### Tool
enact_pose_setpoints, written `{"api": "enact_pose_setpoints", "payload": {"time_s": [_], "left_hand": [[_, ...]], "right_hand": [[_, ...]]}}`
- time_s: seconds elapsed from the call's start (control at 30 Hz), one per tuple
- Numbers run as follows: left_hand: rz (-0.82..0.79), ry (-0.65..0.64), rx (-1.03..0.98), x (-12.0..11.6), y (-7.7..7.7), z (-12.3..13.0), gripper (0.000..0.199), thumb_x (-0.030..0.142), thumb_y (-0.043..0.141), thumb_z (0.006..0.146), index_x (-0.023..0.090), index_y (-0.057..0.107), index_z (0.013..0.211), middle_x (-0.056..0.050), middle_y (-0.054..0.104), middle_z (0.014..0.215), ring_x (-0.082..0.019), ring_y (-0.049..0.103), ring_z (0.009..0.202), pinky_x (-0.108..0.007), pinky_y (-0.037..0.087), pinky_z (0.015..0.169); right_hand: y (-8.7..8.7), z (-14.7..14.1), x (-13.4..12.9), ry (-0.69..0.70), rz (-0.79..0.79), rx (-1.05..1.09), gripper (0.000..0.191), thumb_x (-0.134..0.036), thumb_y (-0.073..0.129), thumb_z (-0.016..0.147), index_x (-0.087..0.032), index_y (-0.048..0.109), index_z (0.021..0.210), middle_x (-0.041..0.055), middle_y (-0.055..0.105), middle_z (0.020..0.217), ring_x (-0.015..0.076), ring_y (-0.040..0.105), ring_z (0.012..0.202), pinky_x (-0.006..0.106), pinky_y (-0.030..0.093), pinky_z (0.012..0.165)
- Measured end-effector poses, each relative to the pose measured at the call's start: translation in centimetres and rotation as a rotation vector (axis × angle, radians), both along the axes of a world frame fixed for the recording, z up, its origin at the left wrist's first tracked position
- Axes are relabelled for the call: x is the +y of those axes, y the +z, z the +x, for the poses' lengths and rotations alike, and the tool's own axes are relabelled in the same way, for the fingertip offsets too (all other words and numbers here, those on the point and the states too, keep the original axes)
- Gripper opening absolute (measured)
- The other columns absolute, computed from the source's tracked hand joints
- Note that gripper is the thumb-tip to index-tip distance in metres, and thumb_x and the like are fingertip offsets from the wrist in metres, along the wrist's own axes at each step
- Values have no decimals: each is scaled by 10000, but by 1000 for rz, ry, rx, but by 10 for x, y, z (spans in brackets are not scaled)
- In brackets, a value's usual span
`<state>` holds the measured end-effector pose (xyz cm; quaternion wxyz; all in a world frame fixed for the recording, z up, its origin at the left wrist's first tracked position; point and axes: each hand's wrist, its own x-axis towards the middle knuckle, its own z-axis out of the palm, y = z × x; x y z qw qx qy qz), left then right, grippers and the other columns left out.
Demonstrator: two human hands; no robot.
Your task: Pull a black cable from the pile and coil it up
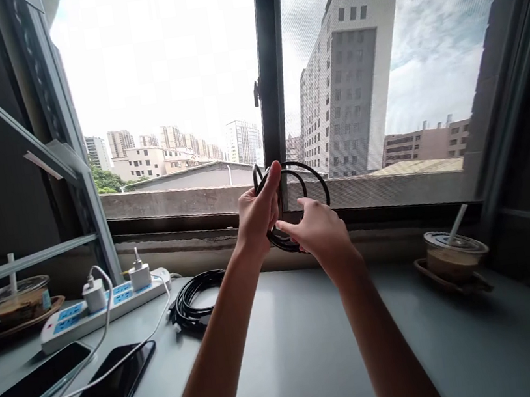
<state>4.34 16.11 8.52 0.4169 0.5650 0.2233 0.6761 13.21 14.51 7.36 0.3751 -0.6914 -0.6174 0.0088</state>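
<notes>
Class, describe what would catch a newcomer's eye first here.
Two bare hands, left and right, hold a looped black cable up before the window. Beyond the glass, a tall grey building rises at right. A coiled black cable rests on the table, left of centre.

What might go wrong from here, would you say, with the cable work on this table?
The black loops raised in the left hand could spring open if its grip slackens. A loose end might catch the white charging cord, which runs close by the coiled black cable. The drink on the right could tip if a loop swings wide.
</notes>
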Motion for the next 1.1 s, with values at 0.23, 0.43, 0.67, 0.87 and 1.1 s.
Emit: {"api": "enact_pose_setpoints", "payload": {"time_s": [0.23, 0.43, 0.67, 0.87, 1.1], "left_hand": [[70, -234, 193, -8, -2, 2, 593, 468, 651, 726, 182, 248, 399, 90, 196, 330, -3, 157, 254, -216, 42, 295], [55, -304, 179, -9, 2, -4, 589, 432, 689, 699, 185, 227, 429, 98, 195, 333, 1, 152, 257, -204, 38, 293], [99, -187, 413, -14, 0, -4, 526, 502, 681, 674, 180, 337, 440, 80, 223, 394, -16, 179, 321, -222, 71, 329], [199, 231, 320, -10, 0, -4, 471, 465, 697, 658, 164, 416, 429, 65, 263, 411, -33, 230, 368, -217, 127, 355], [146, 239, 245, -6, 8, -22, 546, 439, 672, 700, 194, 262, 435, 81, 194, 402, -23, 175, 327, -228, 82, 323]], "right_hand": [[-11, 8, 25, 405, -92, 347, 185, -225, 565, 753, -134, 584, 912, -1, 599, 556, 122, 538, 419, 219, 435, 421], [-7, 8, 23, 498, 34, 539, 209, -186, 539, 766, -116, 570, 961, -35, 533, 519, 96, 500, 398, 210, 465, 439], [-9, 3, 24, 338, 327, 203, 280, -241, 498, 785, -138, 544, 1041, 108, 634, 944, 219, 615, 860, 289, 476, 715], [-4, 3, 13, 276, 336, 233, 306, -252, 568, 757, -121, 572, 1033, 86, 645, 877, 196, 605, 787, 297, 465, 715], [13, 23, -44, 340, 411, 229, 309, -364, 614, 743, -213, 631, 1011, 53, 651, 837, 201, 630, 721, 319, 493, 632]]}}
